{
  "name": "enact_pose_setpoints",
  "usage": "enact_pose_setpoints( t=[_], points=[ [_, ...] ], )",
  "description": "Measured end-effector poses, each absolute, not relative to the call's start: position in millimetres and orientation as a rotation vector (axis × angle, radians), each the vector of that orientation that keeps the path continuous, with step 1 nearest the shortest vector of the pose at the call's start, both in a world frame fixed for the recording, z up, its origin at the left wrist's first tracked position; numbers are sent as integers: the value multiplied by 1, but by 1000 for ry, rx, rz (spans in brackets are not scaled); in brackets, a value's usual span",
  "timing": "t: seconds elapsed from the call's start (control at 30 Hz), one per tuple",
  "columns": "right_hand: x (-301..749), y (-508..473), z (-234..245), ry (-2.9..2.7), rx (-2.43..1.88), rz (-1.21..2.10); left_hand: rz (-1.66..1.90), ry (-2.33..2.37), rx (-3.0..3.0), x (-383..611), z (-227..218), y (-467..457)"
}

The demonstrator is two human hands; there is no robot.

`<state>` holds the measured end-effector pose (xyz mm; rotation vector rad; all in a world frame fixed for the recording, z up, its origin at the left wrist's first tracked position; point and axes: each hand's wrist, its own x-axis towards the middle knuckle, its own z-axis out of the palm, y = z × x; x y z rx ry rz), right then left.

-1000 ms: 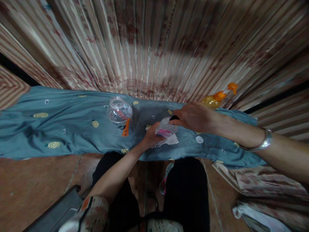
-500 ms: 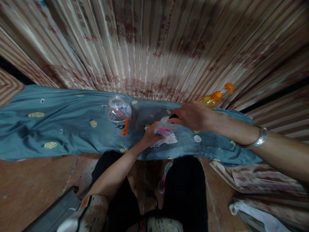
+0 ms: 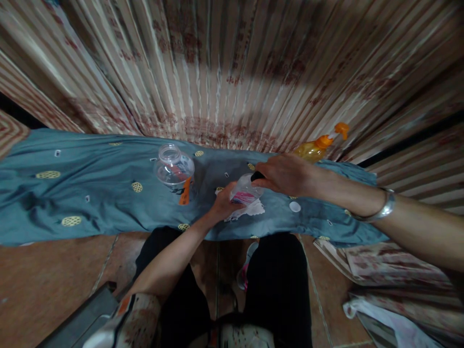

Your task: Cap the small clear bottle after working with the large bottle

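Observation:
My left hand (image 3: 224, 203) is wrapped around a clear plastic container (image 3: 247, 187) with pink print or contents, tilted over the cloth. My right hand (image 3: 286, 175) grips a black handle (image 3: 257, 176) at the container's upper right side; whatever tool it belongs to is hidden. Beneath the container, a torn-edged white sheet (image 3: 255, 208) lies on the blue-green cloth (image 3: 108, 198). A small white disc (image 3: 295, 207) rests to the right of the sheet.
A clear jar-like plastic vessel (image 3: 174, 169) with an orange label stands at left. Behind my right hand is a yellow bottle (image 3: 312, 150) with an orange pump top. A pleated curtain (image 3: 217, 82) hangs behind the cloth-covered surface. My knees are below its front edge.
The view has shifted slightly, so most things appear a little further left. Both hands keep their hold, with hardly any visible movement against the container.

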<state>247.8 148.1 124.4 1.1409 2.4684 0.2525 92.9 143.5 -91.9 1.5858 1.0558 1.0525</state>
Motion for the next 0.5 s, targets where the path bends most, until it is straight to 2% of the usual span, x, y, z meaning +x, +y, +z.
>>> enact_pose_setpoints(
  t=[0.33, 0.5],
  points=[
    [248, 148, 122, 2493, 1288, 171, 1051, 1074, 1601, 92, -90, 146],
    [278, 142, 116, 2695, 1685, -37, 1050, 1072, 1609, 92, -87, 145]
  ],
)
